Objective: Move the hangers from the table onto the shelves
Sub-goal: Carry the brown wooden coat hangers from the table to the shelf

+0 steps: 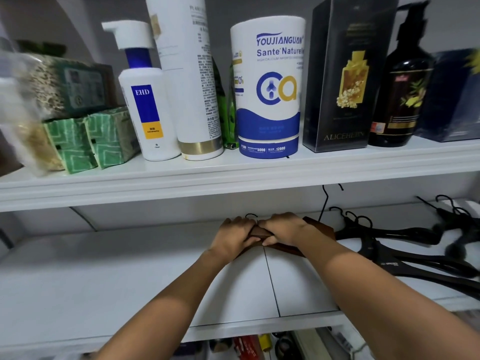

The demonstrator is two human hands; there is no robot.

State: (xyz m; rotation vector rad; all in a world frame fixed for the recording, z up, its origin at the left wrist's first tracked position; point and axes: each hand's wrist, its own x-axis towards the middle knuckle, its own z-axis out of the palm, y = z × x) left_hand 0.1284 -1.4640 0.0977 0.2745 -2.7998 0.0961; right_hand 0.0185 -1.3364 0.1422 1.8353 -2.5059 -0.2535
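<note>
View: head camera, facing white shelves.
Arms point(168, 307): bare, coming in from the bottom edge and meeting over the lower shelf.
Left grip point(235, 236): fingers curled over the top of the brown hanger, thumb along its near side; it holds the hanger just left of the middle.
Right grip point(281, 229): touching the left grip, fingers curled over the same hanger, thumb tucked against the near edge.
Brown hanger point(320, 229): wooden, down at the lower shelf, towards the back and about mid-width. Its right end shows past the right grip and its left end is hidden by the left wrist. I cannot tell whether it lies flat on the board.
Hook point(250, 216): thin, black, just behind the knuckles.
Lower shelf point(130, 268): white, with a thin seam running front to back below the grips.
Black hangers point(405, 235): a loose pile on the same shelf, just right of the brown one, hooks towards the back wall.
Upper shelf point(233, 188): holds, left to right, green packs point(91, 141), EHD bottle point(148, 110), tall white bottle point(192, 87), Ca canister point(268, 92), dark box point(342, 81), black pump bottle point(401, 94).
Below: blurred clutter point(249, 346) under the front edge.
</note>
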